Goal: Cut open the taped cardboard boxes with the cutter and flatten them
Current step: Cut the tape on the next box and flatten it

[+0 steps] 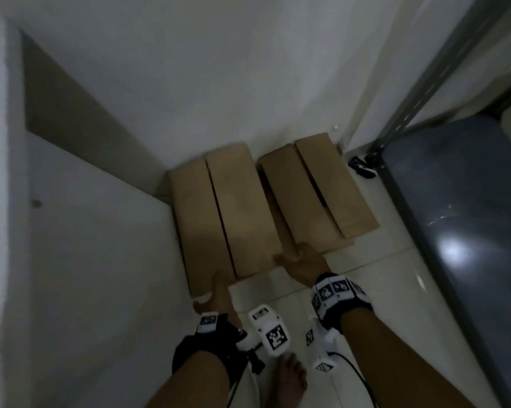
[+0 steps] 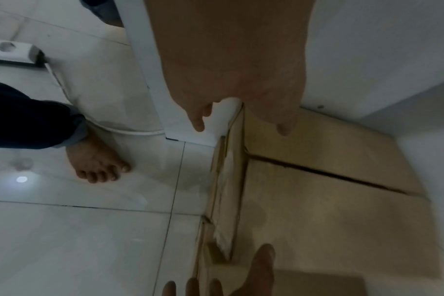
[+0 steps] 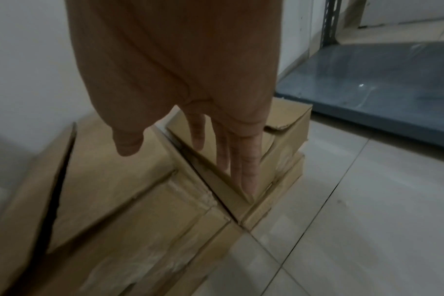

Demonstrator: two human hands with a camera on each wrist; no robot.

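We are looking down at two cardboard boxes lying side by side on the tiled floor [image 1: 381, 284], pushed into the corner at twelve o'clock. The left box [image 1: 227, 219] is sitting against a white cabinet [image 1: 86, 260] at nine o'clock; the right box [image 1: 313, 195] is lying near a grey metal shelf [image 1: 454, 231] at three o'clock. The top flaps of both are already parted along the middle seam, with a dark slit showing, so we are judging the cutting done here and the flattening still ahead. No cutter is showing in any view.

We are expecting the board to be light and fairly stiff, bending readily only at its creases, with a dry, unslippery surface. The near edges and corners are looking like the best places to take hold, since a flap alone would likely fold.

Our left hand [image 1: 216, 293] is reaching to the near left corner of the left box, thumb on top and fingers spread loosely, holding nothing. Our right hand [image 1: 303, 257] is resting at the near end between the two boxes, fingers [image 3: 246, 160] straight and pointing down against the right box's end, palm facing six o'clock. Both forearms are stretching forward from six o'clock.
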